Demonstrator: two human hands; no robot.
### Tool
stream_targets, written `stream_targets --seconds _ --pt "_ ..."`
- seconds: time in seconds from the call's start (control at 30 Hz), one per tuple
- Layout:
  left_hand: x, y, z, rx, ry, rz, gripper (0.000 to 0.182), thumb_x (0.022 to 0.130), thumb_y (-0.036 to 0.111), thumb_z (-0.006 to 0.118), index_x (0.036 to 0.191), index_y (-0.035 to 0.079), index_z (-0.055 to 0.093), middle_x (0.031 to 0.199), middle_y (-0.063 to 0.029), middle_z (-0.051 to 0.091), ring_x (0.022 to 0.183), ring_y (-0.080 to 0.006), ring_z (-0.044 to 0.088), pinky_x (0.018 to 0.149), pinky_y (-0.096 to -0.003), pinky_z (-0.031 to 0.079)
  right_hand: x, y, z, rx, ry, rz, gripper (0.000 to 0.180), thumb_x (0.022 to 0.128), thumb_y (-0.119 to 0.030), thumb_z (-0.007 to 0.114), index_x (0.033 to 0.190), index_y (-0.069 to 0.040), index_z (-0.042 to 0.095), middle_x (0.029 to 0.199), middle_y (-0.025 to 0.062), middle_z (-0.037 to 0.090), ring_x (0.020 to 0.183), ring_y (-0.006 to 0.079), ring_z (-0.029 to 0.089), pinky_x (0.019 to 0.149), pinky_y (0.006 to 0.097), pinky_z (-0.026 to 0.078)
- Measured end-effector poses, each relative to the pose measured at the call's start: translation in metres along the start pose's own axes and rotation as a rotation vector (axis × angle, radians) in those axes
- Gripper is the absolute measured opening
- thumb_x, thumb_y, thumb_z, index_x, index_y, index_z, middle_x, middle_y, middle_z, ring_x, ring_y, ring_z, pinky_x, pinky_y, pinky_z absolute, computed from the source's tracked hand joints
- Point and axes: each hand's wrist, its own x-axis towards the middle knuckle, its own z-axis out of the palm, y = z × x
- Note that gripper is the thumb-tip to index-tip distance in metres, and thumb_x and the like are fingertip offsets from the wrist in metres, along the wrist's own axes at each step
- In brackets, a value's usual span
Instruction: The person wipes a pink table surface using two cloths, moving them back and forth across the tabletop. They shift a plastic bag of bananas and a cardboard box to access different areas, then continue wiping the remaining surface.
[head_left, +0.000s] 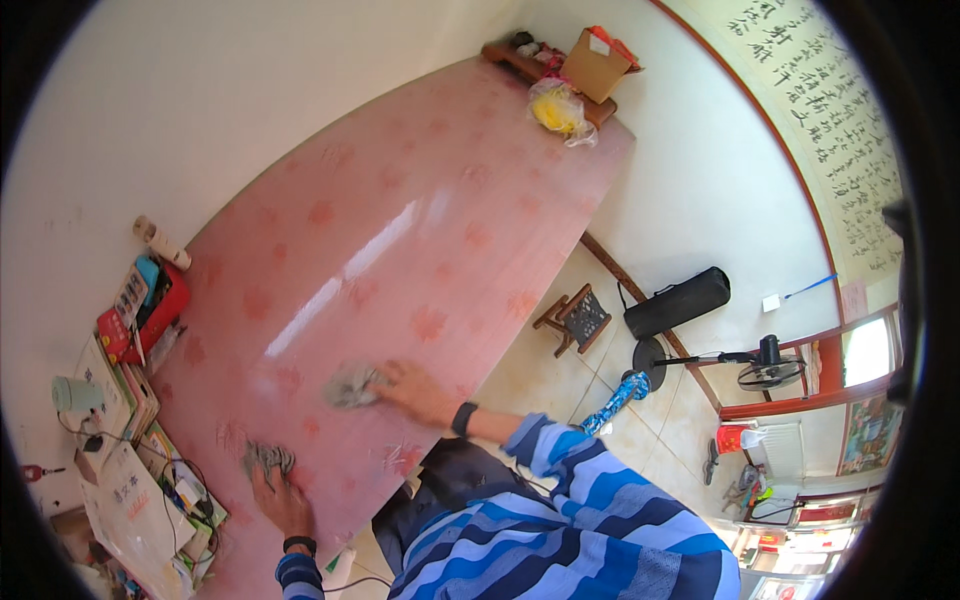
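A pink tabletop with a red flower pattern (390, 262) stretches out before me, with a bright streak of reflected light on it. My right hand (416, 394), slightly blurred, holds a crumpled grey cloth (349, 384) against the surface near the table's front edge. Lower and to the left, my left hand (281, 501) has its fingers on a second grey cloth (270, 455), bunched up on the tabletop. Both wrists wear dark bands. The undersides of the cloths and my fingertips are partly hidden.
Books and papers (139, 502) with cables and a green cup (75, 394) line the left end, beside a red container (161, 307). At the far end are a cardboard box (596, 66) and a plastic bag (556, 111). A folding stool (581, 319) and fan (769, 369) stand on the floor.
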Motion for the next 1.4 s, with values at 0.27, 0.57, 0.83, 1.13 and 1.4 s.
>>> stream_targets --seconds 0.27,0.57,0.83,1.13,1.4 --pt "0.003 0.001 -0.002 -0.017 0.016 0.004 0.056 0.082 -0.002 0.067 0.137 0.009 0.060 0.157 -0.0252 0.050 0.145 -0.0468 0.047 0.120 -0.0560 0.038 -0.042 0.121 -0.064 -0.266 0.294 0.282 0.047 0.092 -0.014 0.069 0.139 -0.017 0.067 0.142 0.0265 0.061 0.125 0.0452 0.061 0.105 0.0540 0.050" --pt "0.004 0.005 -0.004 0.008 0.020 -0.020 0.056 0.082 -0.003 0.068 0.136 0.010 0.061 0.158 -0.0231 0.050 0.145 -0.0459 0.046 0.121 -0.0542 0.037 -0.027 0.138 -0.078 -0.368 0.401 0.654 0.046 0.087 -0.010 0.068 0.133 -0.007 0.065 0.128 0.0257 0.061 0.115 0.0466 0.058 0.099 0.0557 0.049" --pt "0.005 0.005 -0.006 -0.015 -0.002 -0.030 0.055 0.083 0.000 0.068 0.137 0.011 0.062 0.159 -0.0226 0.049 0.144 -0.0462 0.047 0.120 -0.0539 0.038 -0.017 -0.006 -0.031 -0.034 0.195 0.455 0.050 0.084 -0.008 0.071 0.133 -0.007 0.065 0.124 0.0232 0.060 0.110 0.0460 0.059 0.093 0.0541 0.051" --pt "0.002 -0.001 0.000 -0.006 0.015 -0.020 0.054 0.083 0.001 0.068 0.136 0.010 0.063 0.157 -0.0233 0.050 0.144 -0.0467 0.047 0.121 -0.0541 0.038 -0.006 -0.158 0.048 0.215 -0.088 -0.075 0.042 0.080 -0.009 0.071 0.122 -0.007 0.069 0.114 0.0168 0.062 0.107 0.0404 0.061 0.087 0.0493 0.055" --pt "0.002 0.001 -0.002 -0.029 0.032 -0.011 0.056 0.082 0.000 0.069 0.137 0.011 0.062 0.155 -0.0231 0.052 0.142 -0.0466 0.049 0.120 -0.0537 0.039 -0.013 -0.106 0.040 0.176 -0.116 -0.111 0.042 0.085 -0.009 0.069 0.127 -0.009 0.064 0.114 0.0181 0.063 0.111 0.0403 0.063 0.087 0.0499 0.054"
